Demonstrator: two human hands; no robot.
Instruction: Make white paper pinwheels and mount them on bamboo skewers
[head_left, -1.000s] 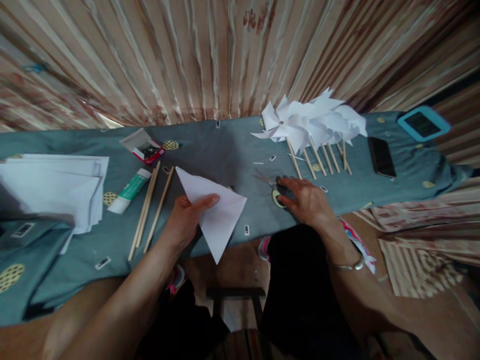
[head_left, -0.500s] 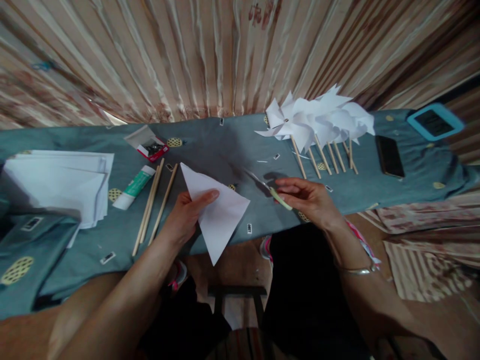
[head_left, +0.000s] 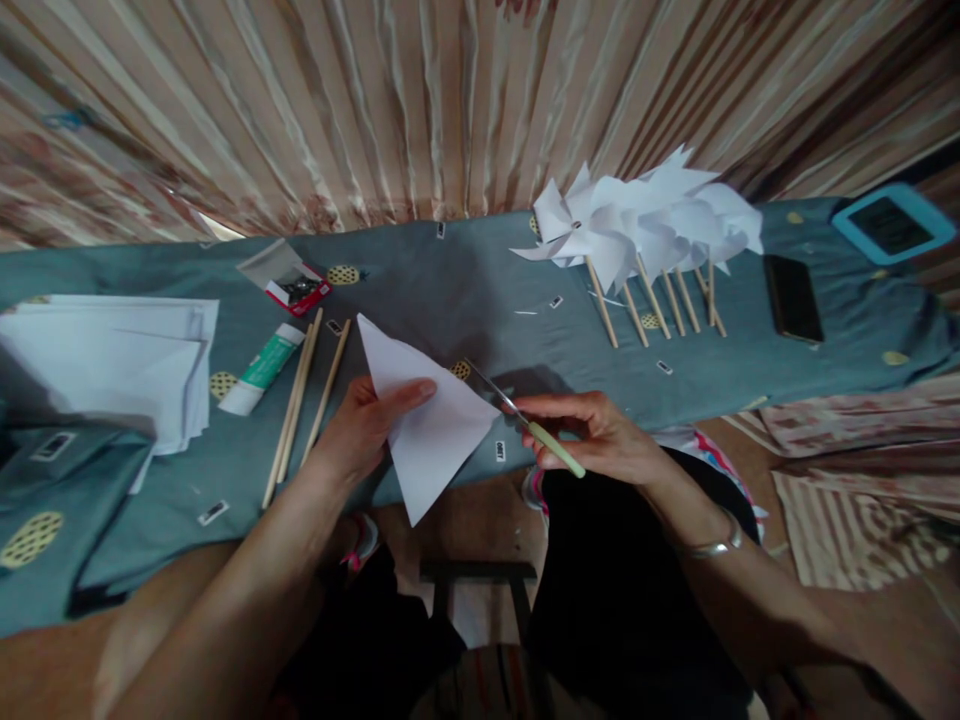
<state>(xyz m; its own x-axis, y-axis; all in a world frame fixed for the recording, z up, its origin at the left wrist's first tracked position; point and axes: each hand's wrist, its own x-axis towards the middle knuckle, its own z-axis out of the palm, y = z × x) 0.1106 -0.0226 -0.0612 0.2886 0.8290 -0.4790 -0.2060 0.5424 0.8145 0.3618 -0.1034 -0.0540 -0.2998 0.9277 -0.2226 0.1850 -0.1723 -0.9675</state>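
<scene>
My left hand (head_left: 367, 425) grips a white sheet of paper (head_left: 442, 440) folded into a triangle, thumb on top and fingers underneath. The paper is tilted over the table's front edge, one corner pointing down. In my right hand (head_left: 592, 435) is a pair of scissors with pale green handles (head_left: 555, 447). Its metal blades point up and left, close to the paper's right corner; whether they touch it I cannot tell. Several white paper pinwheels (head_left: 652, 220) on wooden sticks lie in an overlapping row at the back right.
Left of my hands lie wooden sticks (head_left: 296, 400), a green and white glue stick (head_left: 262, 370) and an open red box (head_left: 298, 288) of small metal pieces. A stack of white paper (head_left: 135, 370) is far left. A phone (head_left: 793, 298) and a blue-framed tablet (head_left: 894, 225) lie right.
My right hand has moved left and down, bringing the scissors to the paper's right corner. The paper has shifted slightly left in my left hand.
</scene>
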